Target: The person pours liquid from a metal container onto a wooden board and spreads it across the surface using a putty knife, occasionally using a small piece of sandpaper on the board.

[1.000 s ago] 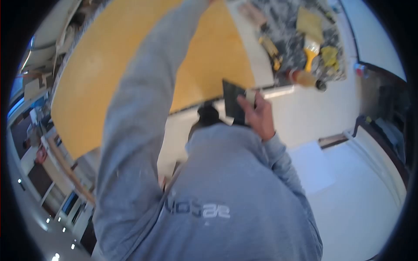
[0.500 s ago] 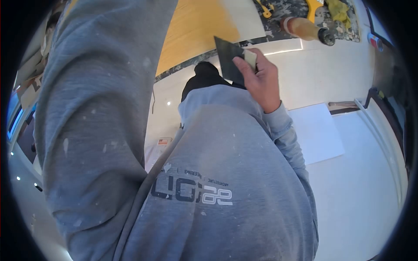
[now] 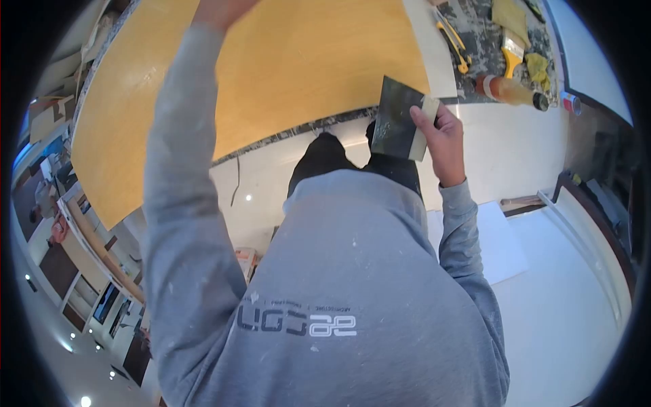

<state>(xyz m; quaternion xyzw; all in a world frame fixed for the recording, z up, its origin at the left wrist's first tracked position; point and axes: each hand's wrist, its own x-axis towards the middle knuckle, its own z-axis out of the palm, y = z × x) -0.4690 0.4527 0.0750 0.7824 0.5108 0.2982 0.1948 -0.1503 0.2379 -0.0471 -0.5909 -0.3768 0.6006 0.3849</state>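
Observation:
My right hand grips a flat spreader by its pale edge strip, thumb on the near face. The spreader's dark rectangular blade points left, held in front of my waist near the table's edge. My left hand is at the top edge of view, over the large yellow-orange sheet that covers most of the table. The frame cuts off its fingers, so I cannot see whether it touches the sheet.
Right of the sheet, on the paint-spotted table, lie a yellow utility knife, a yellow-handled paintbrush, crumpled yellow cloth and an amber bottle on its side. A can stands beyond. A white board lies at lower right.
My left arm has swung outward and its hand has come into view over the sheet. The spreader has turned so its broad face shows. The view has shifted, showing more of the table.

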